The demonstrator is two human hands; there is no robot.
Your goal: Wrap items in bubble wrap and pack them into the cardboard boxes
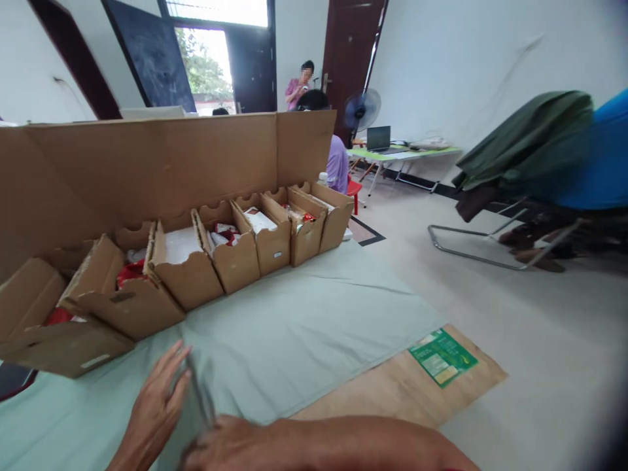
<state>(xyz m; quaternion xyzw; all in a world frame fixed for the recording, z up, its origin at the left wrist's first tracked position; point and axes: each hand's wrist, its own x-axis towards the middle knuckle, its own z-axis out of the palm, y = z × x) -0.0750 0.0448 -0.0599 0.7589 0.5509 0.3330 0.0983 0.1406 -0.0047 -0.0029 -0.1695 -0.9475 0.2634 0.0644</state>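
A pale green cloth (275, 314) covers the table in front of me. Over its near left part is my left hand (157, 396), fingers stretched out and thumb apart, with nothing visible in it. My right hand (218, 441) reaches across from the right, low and close to the left one. Motion smears its fingers, so their grip cannot be made out. Between both hands runs a blurred grey-green ridge (199, 386), perhaps a fold of the cloth. Whether either hand touches it is unclear.
Several open cardboard bins (235, 261) with red and white packets line the far side before a tall cardboard panel (161, 163). A brown board (383, 392) with a green label (444, 356) shows at right. Beyond are people, a fan (363, 110) and a draped chair (530, 150).
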